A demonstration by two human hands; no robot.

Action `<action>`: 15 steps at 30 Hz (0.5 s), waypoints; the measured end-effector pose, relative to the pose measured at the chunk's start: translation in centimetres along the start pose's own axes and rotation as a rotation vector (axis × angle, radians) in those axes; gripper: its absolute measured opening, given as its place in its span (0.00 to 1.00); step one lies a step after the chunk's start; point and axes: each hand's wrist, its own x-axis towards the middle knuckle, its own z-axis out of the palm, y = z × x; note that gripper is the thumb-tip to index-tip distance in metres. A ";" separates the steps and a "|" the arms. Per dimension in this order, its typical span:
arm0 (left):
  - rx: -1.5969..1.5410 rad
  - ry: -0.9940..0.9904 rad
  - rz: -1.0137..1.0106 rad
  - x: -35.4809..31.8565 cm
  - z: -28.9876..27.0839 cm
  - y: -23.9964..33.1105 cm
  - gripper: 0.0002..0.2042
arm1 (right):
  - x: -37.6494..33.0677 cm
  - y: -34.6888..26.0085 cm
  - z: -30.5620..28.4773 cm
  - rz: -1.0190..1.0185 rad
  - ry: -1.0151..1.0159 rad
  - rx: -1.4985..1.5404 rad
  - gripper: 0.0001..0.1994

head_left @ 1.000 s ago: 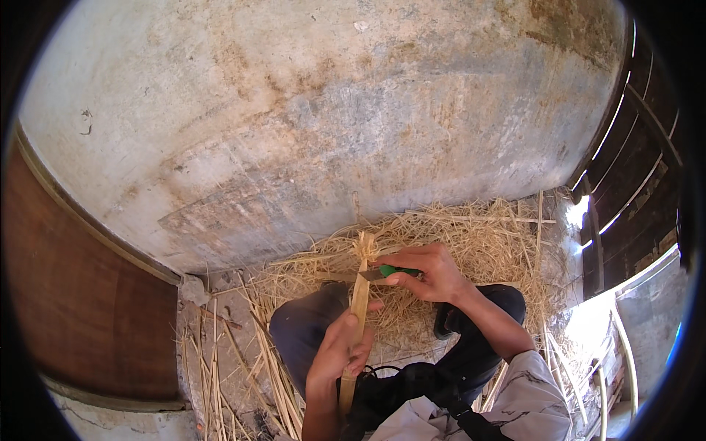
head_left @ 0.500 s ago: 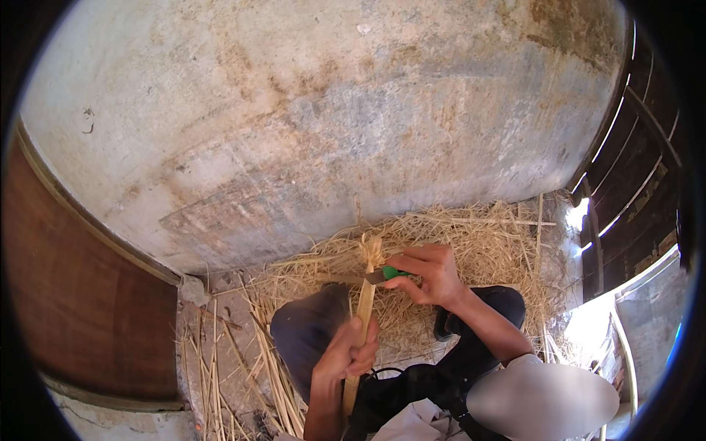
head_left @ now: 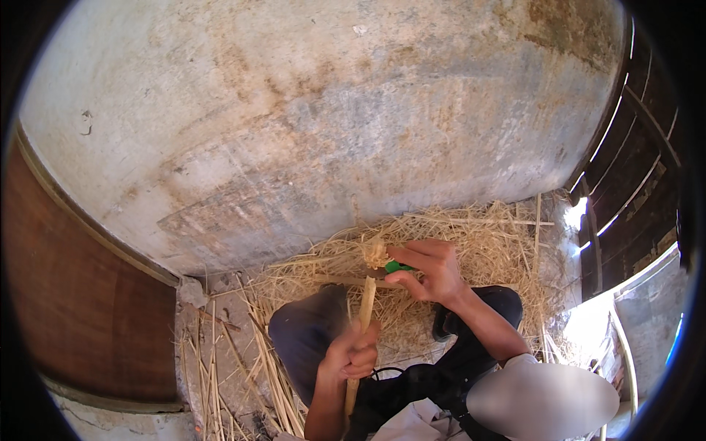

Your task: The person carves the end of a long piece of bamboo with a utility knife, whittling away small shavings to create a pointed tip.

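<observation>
My left hand [head_left: 351, 353] is closed around a pale wooden strip [head_left: 367, 300], which looks like split bamboo. The strip slants upward, its lower end running down past my wrist. In my right hand [head_left: 434, 273] is a knife with a green handle [head_left: 398, 266], the fingers wrapped about it. Its dark blade [head_left: 377, 273] lies across the strip's far end; whether it touches the wood I cannot tell. A bunch of pale curled shavings [head_left: 376, 254] shows just beyond the blade.
Loose shavings [head_left: 485, 246] cover the floor along the stained wall [head_left: 353, 132]. Several long thin strips [head_left: 272, 367] lie on the left, near a brown panel [head_left: 88, 294]. My bent knees [head_left: 305, 331] flank the work. Dark slatted boards [head_left: 632, 176] stand at the right.
The knife has slid away from me along the strip to its far end, and the curls have shifted slightly farther. My left hand keeps its hold.
</observation>
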 end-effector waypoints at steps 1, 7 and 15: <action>-0.056 -0.031 0.006 0.1 -0.4 0.1 0.25 | -0.4 0.4 0.5 0.063 -0.019 0.083 0.21; 0.479 0.265 0.218 1.1 2.0 0.3 0.21 | 0.2 0.8 -0.3 0.436 -0.330 0.396 0.20; 0.990 0.626 0.328 1.4 5.3 -0.2 0.16 | -0.6 0.1 0.3 0.243 -0.195 0.216 0.17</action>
